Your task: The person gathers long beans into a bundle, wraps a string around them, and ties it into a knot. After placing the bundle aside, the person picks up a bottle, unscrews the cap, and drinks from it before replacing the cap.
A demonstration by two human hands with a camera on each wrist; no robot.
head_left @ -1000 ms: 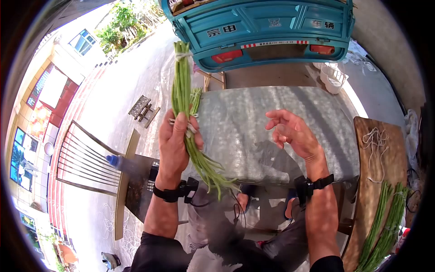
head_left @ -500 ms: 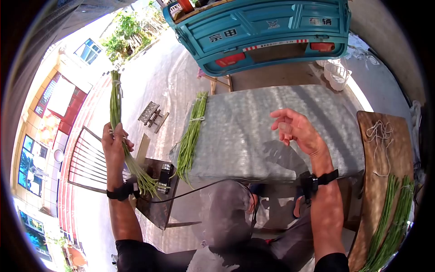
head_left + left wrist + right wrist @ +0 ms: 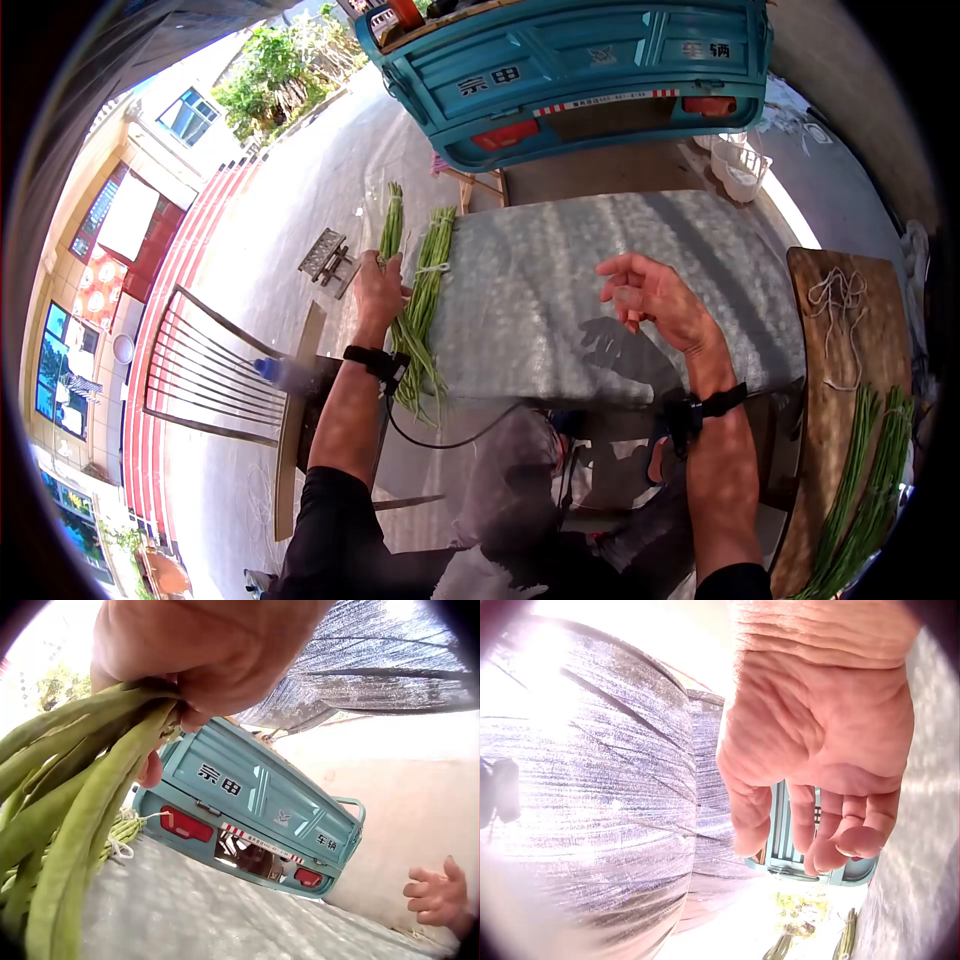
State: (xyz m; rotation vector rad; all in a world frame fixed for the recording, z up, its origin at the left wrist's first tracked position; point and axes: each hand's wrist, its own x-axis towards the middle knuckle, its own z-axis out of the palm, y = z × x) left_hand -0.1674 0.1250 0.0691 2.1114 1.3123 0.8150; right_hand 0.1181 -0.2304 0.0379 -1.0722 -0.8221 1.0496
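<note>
beans [image 3: 393, 215] in a long green bundle are in the left hand [image 3: 378, 292] — fingers curled round the stems — just beside a second bundle [image 3: 435, 245], tied with string, that lies along the left edge of the grey table [image 3: 560, 260]. the right hand [image 3: 655, 300] hangs above the table, fingers loosely bent, holding nothing — other beans [image 3: 862, 500] and white cord [image 3: 840, 295] lie on a wooden board [image 3: 802, 400] at the right.

Dressed in black short sleeves [image 3: 330, 520] at five and seven o'clock and grey trousers [image 3: 503, 475]; strapped with black wrist cameras [image 3: 684, 418], wired with thin black cable [image 3: 437, 447].
</note>
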